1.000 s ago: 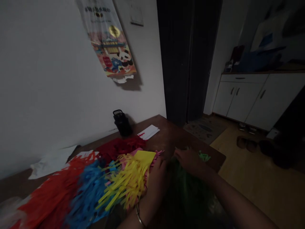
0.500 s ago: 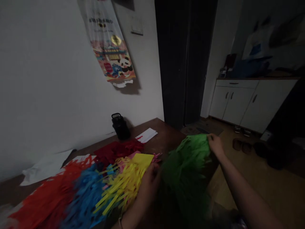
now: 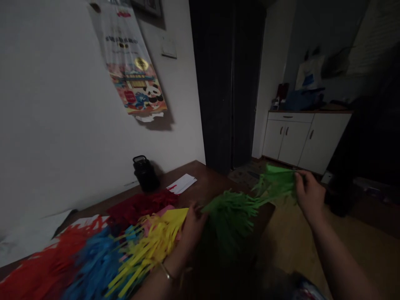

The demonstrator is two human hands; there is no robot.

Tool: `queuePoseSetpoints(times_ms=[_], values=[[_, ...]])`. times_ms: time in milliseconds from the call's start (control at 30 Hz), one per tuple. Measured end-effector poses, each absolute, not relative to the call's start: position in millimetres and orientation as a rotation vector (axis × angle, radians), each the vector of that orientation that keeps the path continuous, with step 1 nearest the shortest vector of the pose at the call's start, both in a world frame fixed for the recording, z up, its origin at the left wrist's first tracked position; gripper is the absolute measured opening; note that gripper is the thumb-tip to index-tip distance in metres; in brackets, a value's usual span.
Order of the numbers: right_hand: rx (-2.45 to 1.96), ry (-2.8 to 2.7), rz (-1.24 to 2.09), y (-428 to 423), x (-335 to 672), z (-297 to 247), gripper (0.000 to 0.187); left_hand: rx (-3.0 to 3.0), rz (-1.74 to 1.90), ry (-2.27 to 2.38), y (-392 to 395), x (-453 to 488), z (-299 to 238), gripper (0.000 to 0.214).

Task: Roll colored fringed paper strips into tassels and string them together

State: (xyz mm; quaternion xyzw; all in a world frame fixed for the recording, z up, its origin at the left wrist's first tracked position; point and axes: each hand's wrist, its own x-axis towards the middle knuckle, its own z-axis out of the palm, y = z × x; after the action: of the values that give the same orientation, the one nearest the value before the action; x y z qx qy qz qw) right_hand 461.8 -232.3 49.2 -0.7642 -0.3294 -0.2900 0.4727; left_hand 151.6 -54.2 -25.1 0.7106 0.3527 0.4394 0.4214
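Observation:
Green fringed tissue paper (image 3: 231,208) stretches between my two hands over the table's right edge. My right hand (image 3: 310,192) pinches a green sheet by its uncut edge, off to the right past the table. My left hand (image 3: 194,221) is closed at the left end of the green fringe; its fingertips are dim and partly blurred. Beside that hand, and partly behind it, lies yellow fringed paper (image 3: 156,237). Farther left spread blue fringed paper (image 3: 93,258) and orange-red fringed paper (image 3: 46,260). Dark red fringed paper (image 3: 137,206) lies behind the yellow.
A black bottle-like container (image 3: 145,175) with a handle stands against the wall. White paper (image 3: 183,183) lies near the far corner of the brown table (image 3: 200,171). A printed bag (image 3: 134,71) hangs on the wall. White cabinets (image 3: 290,135) stand across the room.
My right hand has moved right, drawing the green paper out into a stretched strip between both hands. The camera view has shifted somewhat to the right and up.

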Motion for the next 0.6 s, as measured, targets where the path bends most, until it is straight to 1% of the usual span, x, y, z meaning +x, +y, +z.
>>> queuePoseSetpoints(times_ms=[100,133,200,267,333,433,533,567,600], values=[[-1.790,-1.116,-0.731,-243,409,62,0.035,1.951,1.156,0.768,-88,150,5,0.066],[-1.736,-1.256,-0.750,-246,392,66,0.030,2.048,1.179,0.678,-101,148,17,0.073],[-1.534,-1.598,-0.848,-250,359,75,0.025,2.352,1.240,0.443,-128,143,43,0.078],[-1.334,-1.838,-0.887,-254,330,85,0.029,2.490,1.337,0.334,-147,136,63,0.075],[-1.246,-1.981,-0.831,-259,305,98,0.030,2.456,1.366,0.365,-157,128,76,0.068],[-1.222,-2.050,-0.643,-268,277,118,0.028,2.234,1.156,0.510,-158,107,85,0.055],[-1.181,-1.935,-0.393,-272,258,127,0.020,2.030,0.845,0.532,-156,76,90,0.032],[-1.174,-1.873,-0.311,-270,251,126,0.019,1.991,0.792,0.526,-157,64,92,0.026],[-1.166,-1.817,-0.231,-267,244,123,0.021,1.959,0.768,0.532,-158,52,93,0.024]])
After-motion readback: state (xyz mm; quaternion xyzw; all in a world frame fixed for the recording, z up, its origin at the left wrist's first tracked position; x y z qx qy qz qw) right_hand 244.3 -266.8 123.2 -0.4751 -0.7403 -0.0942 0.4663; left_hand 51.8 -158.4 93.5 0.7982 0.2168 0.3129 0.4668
